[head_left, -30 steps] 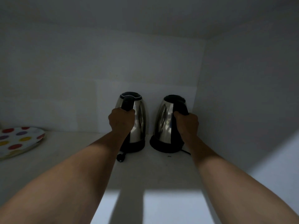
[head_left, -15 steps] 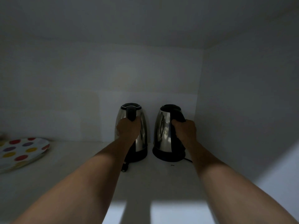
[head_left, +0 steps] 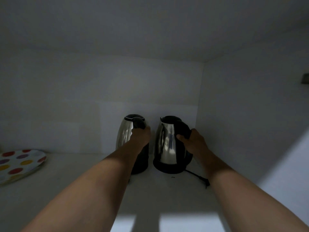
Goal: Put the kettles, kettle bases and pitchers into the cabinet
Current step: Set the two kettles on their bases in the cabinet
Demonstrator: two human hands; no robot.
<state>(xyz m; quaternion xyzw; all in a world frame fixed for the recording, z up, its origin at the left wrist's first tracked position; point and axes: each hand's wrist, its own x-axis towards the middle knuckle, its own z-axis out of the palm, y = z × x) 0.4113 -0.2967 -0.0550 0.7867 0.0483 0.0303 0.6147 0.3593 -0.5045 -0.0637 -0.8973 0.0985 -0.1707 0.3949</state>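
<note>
Two steel kettles with black handles stand side by side at the back right of the dim cabinet shelf. My left hand grips the handle of the left kettle, whose black base shows below my wrist. My right hand holds the handle of the right kettle, which sits on its black base. A black cord with a plug trails from that base toward my right forearm.
A plate with coloured dots lies at the shelf's left edge. The cabinet's right wall is close beside the right kettle, and the back wall stands just behind both kettles. Light falls on the shelf's front edge.
Both kettles have turned on the shelf, their handles now pointing more to the right. The right kettle's cord and plug have come into view. Both hands keep their grip.
</note>
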